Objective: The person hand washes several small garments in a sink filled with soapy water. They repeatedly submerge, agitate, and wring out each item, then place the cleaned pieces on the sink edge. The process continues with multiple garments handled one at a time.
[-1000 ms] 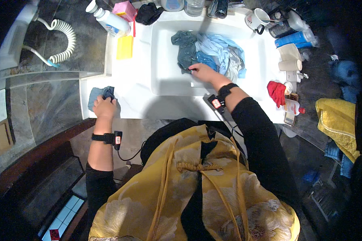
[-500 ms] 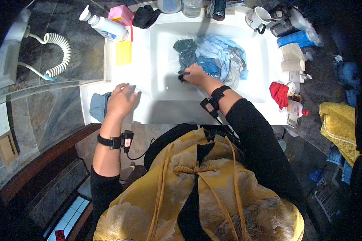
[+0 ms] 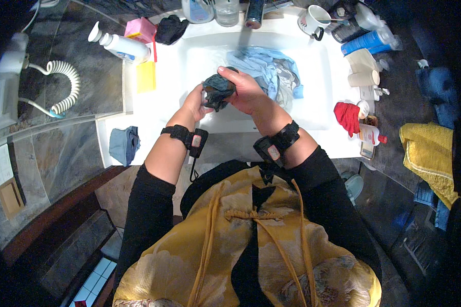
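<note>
Both my hands hold a wet, dark grey-green cloth (image 3: 218, 92), bunched into a lump above the near left part of a white sink (image 3: 317, 110). My left hand (image 3: 193, 104) is closed on the cloth's left side, with some fingers hidden behind it. From the right, my right hand (image 3: 247, 92) wraps round it, thumb on top. Light blue cloth (image 3: 258, 64) lies crumpled in the sink beyond my right hand, together with a pale grey cloth (image 3: 287, 82). A folded grey-blue cloth (image 3: 122, 146) rests on the counter at the left.
A white pump bottle (image 3: 125, 48), a pink box (image 3: 141, 29), a yellow sponge cloth (image 3: 146, 77) and a black cloth (image 3: 171, 29) line the left back. A mug (image 3: 314, 21) stands at the back right; a red cloth (image 3: 346, 118) and bottles sit along the right edge.
My right hand has lifted the dark cloth out of the sink toward me. My left hand has come right from beside the grey-blue cloth and closed on the dark one.
</note>
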The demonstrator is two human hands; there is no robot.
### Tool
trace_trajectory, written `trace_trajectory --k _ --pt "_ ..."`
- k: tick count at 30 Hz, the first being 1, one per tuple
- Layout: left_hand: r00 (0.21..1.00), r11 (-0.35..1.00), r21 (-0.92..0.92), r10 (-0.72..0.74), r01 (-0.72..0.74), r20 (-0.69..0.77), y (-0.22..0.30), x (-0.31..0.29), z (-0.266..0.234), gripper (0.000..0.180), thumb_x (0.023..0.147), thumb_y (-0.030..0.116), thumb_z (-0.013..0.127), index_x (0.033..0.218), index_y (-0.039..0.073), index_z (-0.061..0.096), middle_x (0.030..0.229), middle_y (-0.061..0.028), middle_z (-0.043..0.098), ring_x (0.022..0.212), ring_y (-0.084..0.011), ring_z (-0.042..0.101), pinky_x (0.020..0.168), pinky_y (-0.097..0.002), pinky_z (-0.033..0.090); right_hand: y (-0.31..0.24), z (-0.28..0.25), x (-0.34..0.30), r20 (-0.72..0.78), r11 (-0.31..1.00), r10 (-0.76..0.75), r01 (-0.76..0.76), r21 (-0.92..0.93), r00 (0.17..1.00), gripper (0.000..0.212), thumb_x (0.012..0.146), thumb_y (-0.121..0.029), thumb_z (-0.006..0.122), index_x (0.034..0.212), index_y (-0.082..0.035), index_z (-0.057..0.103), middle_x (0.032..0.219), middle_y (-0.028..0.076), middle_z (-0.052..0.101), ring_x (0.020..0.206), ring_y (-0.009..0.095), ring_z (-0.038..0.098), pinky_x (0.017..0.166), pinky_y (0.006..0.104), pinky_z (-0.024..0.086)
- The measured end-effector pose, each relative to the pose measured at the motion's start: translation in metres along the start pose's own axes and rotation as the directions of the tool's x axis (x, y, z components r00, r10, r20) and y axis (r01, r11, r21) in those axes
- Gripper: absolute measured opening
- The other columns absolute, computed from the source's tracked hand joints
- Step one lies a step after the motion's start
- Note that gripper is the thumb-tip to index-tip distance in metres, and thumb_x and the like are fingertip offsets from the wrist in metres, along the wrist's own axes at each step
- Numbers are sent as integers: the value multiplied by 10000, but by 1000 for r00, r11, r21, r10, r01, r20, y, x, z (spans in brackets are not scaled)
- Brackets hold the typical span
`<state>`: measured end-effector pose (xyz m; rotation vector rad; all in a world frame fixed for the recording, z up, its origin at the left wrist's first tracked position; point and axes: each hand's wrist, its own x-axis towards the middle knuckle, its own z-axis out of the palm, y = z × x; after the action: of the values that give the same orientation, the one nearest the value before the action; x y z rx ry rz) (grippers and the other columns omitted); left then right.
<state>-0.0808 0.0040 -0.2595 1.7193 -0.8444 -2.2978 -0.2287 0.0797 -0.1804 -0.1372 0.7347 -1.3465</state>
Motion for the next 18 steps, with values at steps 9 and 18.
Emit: trace_trajectory --k 9,18 --pt "958 949 259 231 -183 -171 -24 26 -6 364 831 309 600 1071 39 553 998 -120 564 884 -270 574 781 -351 493 37 -115 22 -217 935 -8 -69 -347 976 245 895 -240 533 1032 -38 549 818 82 593 749 225 585 688 336 481" --pt "760 223 970 612 97 -217 -58 45 29 667 779 299 642 1368 159 363 1440 -185 210 1300 -357 251 1015 -472 309 99 -160 42 -457 245 -89 -425 -871 885 524 883 -407 493 1284 -71 466 1192 167 546 1061 314 542 913 398 424"
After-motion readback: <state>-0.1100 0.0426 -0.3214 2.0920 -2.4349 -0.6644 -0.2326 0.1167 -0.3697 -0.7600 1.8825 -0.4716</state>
